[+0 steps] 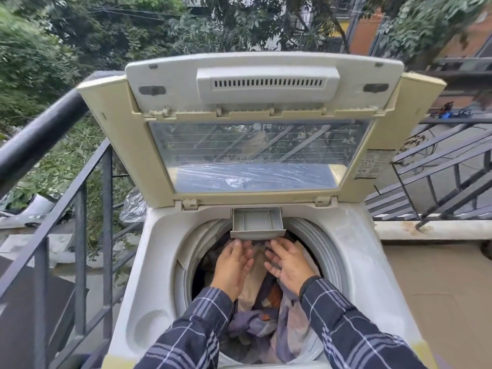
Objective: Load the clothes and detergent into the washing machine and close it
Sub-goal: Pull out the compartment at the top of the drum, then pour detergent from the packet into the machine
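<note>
Clothes point(266, 320) lie in the drum of the washing machine point(149, 262): soft, light, easily bunched. Head view: the detergent drawer point(257, 222), light rigid plastic, juts out at the far rim below the raised lid point(255, 115); its near lip suits a push. Left hand point(231, 267) and right hand point(288, 267) reach just under it, fingers loose, gripping nothing. Contact with the drawer cannot be told, nor whether it holds detergent.

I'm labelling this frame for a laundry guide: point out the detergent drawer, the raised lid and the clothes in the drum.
Grey plastic detergent drawer point(256, 221): head view, inner tray floor.
Cream hinged lid with clear window point(141, 145): head view, left frame.
Mixed purple and beige clothes point(250, 326): head view, purple fabric.
</note>
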